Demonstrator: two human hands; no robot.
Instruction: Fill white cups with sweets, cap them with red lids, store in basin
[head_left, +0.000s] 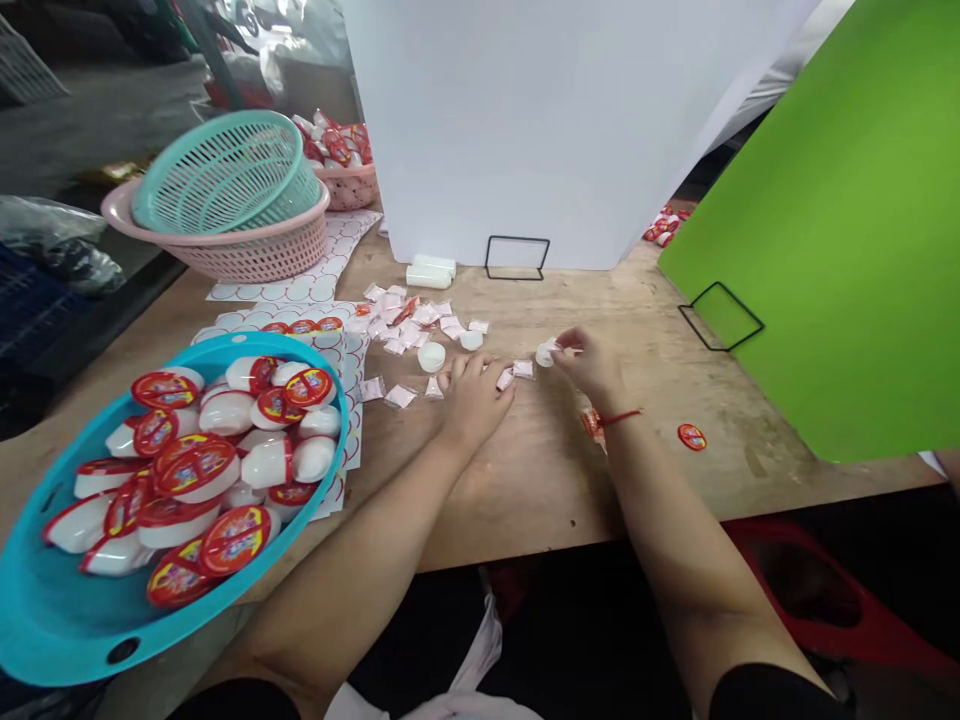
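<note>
Head view: right fingers (568,340) pinch white cap (544,355); left fingers (469,372) released on wooden table (540,500), two caps (431,357) beside

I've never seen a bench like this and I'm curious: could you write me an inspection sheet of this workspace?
Surface: scuffed wooden workbench.
Job's things: small white cap pinched by the right hand; white sachets and another cap scattered nearby.
Grippers: none, bare hands; left hand rests fingers-down beside the sachets; red cord on the right wrist.
Clutter: turquoise tray of red-labelled white containers; loose red label; label sheets; teal basket on pink basket.
Cables: nothing seen.
Surroundings: white board, green board, black wire stand.
</note>
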